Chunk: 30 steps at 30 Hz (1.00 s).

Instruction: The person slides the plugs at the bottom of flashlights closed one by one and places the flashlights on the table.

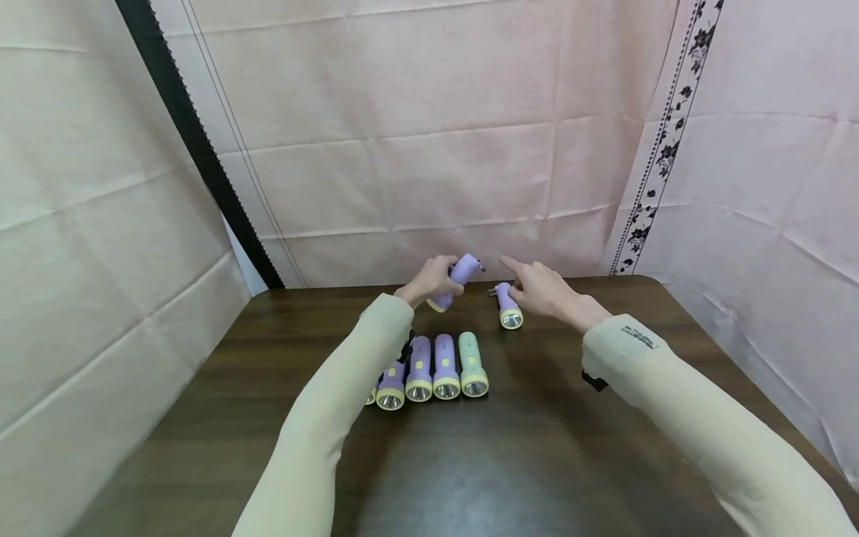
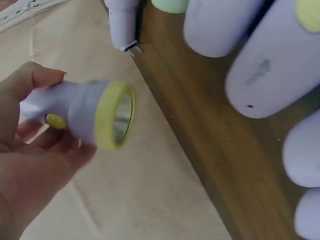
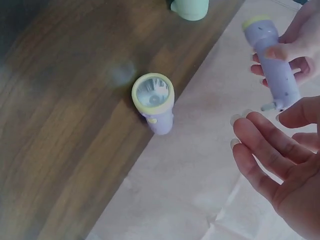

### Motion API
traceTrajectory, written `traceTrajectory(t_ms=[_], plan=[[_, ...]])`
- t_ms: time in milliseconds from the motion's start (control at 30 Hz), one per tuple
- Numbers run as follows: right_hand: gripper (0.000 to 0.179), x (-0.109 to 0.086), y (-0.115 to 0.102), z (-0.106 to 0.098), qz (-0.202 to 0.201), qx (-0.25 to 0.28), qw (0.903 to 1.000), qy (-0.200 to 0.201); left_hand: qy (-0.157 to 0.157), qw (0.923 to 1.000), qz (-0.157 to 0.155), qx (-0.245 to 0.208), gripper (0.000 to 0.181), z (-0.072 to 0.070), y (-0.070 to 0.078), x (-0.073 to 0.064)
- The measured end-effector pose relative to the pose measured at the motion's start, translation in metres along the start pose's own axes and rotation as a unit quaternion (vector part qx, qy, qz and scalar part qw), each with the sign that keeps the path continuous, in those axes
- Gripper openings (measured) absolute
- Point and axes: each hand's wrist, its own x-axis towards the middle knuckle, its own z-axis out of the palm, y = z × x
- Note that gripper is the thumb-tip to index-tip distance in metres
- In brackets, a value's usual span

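My left hand [image 1: 432, 281] grips a purple flashlight [image 1: 463, 273] with a yellow rim, raised above the far table edge. In the left wrist view, its lens end and yellow switch [image 2: 56, 121] show. A small metal plug [image 3: 269, 106] sticks out of the tail in the right wrist view. Close to that tail is my right hand [image 1: 542, 289], its fingers extended and slightly bent, holding nothing; a small gap shows in the head view. Below the right hand, a second purple flashlight [image 1: 508, 304] lies near the far edge with its prongs out.
A row of purple flashlights [image 1: 445, 364] lies mid-table, lenses toward me, with a green flashlight [image 1: 472, 362] at its right end. The left sleeve partly hides the row's left end. Behind the brown table [image 1: 570, 447] hangs a pale cloth [image 1: 456, 171].
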Motion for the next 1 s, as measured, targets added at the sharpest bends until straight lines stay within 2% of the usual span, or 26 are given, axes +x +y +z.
traceTrajectory(t_ms=[200,533,733,1000], plan=[[0.066,0.0,-0.005,0.008,-0.029,0.001,0.9996,-0.008,0.009,0.9999,0.01,0.003,0.045,0.004,-0.001,-0.006],[0.071,0.002,-0.016,0.012,-0.039,0.0,0.999,-0.022,0.022,0.9989,0.04,0.008,0.04,0.011,-0.002,-0.005],[0.071,0.0,-0.018,0.011,-0.037,0.001,0.9985,-0.039,0.024,0.9975,0.062,-0.024,0.037,0.015,-0.004,-0.006],[0.071,-0.001,-0.02,0.013,-0.052,-0.027,0.9974,-0.04,0.015,0.9945,0.057,-0.086,0.037,0.02,-0.004,-0.011]])
